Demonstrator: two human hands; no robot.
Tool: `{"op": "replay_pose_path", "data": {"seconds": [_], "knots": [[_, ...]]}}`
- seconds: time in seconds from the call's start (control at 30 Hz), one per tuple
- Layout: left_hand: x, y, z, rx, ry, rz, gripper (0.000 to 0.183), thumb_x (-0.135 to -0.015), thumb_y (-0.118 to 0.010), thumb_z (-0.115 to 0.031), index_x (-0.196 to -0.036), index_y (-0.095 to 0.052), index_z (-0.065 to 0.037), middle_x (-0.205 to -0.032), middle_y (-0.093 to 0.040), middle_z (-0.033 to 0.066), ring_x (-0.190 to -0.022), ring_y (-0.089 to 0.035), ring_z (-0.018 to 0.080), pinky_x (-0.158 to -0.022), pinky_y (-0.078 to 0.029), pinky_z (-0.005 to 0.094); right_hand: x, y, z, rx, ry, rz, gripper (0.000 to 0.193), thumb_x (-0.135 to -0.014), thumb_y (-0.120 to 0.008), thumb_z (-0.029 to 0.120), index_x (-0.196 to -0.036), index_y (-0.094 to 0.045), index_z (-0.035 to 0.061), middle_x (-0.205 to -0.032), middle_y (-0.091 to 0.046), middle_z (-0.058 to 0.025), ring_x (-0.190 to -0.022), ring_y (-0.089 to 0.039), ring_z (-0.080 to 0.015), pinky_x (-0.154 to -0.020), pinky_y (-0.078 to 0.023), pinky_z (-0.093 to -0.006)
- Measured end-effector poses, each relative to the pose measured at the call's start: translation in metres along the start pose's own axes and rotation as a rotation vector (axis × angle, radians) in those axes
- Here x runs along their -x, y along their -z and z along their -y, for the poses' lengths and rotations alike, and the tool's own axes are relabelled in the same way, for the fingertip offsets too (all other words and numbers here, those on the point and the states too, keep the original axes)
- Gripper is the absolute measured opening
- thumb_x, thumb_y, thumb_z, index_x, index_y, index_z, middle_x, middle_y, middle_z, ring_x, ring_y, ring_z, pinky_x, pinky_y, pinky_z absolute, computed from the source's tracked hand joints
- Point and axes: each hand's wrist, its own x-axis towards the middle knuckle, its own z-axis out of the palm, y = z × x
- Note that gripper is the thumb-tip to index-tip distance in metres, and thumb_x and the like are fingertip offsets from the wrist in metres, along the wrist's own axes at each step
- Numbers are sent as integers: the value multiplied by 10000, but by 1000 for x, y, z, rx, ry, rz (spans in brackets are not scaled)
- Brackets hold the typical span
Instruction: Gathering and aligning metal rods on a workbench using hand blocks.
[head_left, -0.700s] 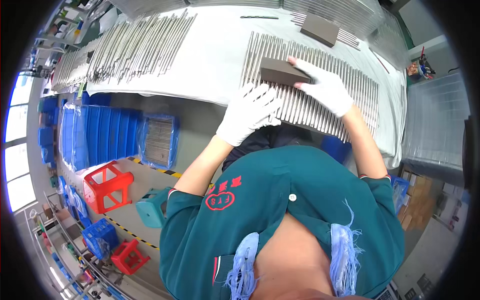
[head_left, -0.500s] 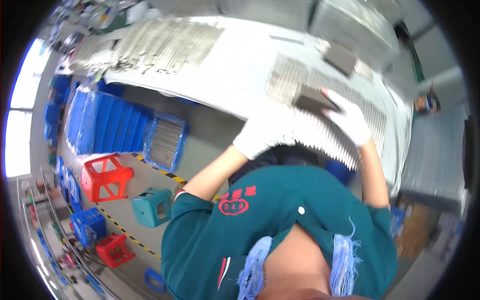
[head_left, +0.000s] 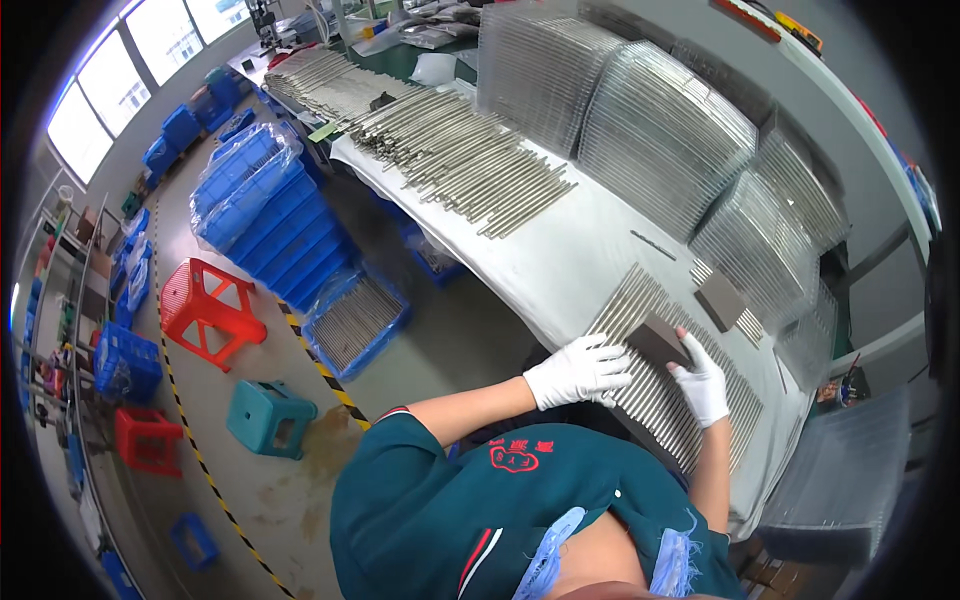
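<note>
"What's gripped?"
"I see the right hand pinching the dark block between thumb and fingers, atop the row of rods."
"And the left hand?"
"At the row's near-left edge; I can't tell whether it grips any."

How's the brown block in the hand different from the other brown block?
The right hand grips the held block, but no hand touches the other block. The held block is over the wide row of rods; the other block lies across a smaller bunch. Both are dark and boxy.
</note>
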Motion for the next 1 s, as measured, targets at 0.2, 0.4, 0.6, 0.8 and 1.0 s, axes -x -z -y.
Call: {"op": "replay_pose_path", "data": {"seconds": [0.2,0.4,0.6,0.8,1.0], "knots": [[-3,0,3,-22,-17,-19,524,-760,-683,-452,-1174,-604,-142,-1214,-591,76,-1168,-545,253,-990,-433,419,8,21,-16,-36,-47,29,612,-823,-708,-7,-1389,-545,158,-1286,-642,-87,-1149,-595,-118,-958,-467,-246],[-5,12,4,90,-10,107,654,-724,-689,-516,-1207,-582,-88,-1232,-580,90,-1189,-520,279,-996,-401,422,50,49,-51,-214,-35,-331,714,-853,-682,-42,-1489,-409,135,-1411,-515,-90,-1215,-524,-168,-1006,-428,-276],[-3,7,5,85,-8,67,677,-727,-669,-541,-1208,-582,-73,-1222,-584,96,-1183,-514,282,-995,-394,424,59,48,-59,-283,12,-661,654,-920,-631,22,-1509,-367,125,-1408,-503,-86,-1194,-519,-169,-1024,-405,-279],[-3,3,4,75,-11,8,559,-771,-653,-481,-1158,-606,-79,-1193,-592,83,-1132,-541,266,-957,-430,405,61,52,-55,-279,51,-694,655,-930,-629,47,-1517,-347,119,-1425,-487,-91,-1215,-506,-171,-1041,-386,-282],[-10,8,-1,95,38,111,621,-758,-658,-506,-1190,-583,-67,-1192,-579,89,-1136,-525,267,-974,-411,402,65,48,-38,-286,45,-703,642,-932,-623,44,-1511,-351,95,-1447,-470,-89,-1236,-493,-170,-1052,-369,-278]]}}
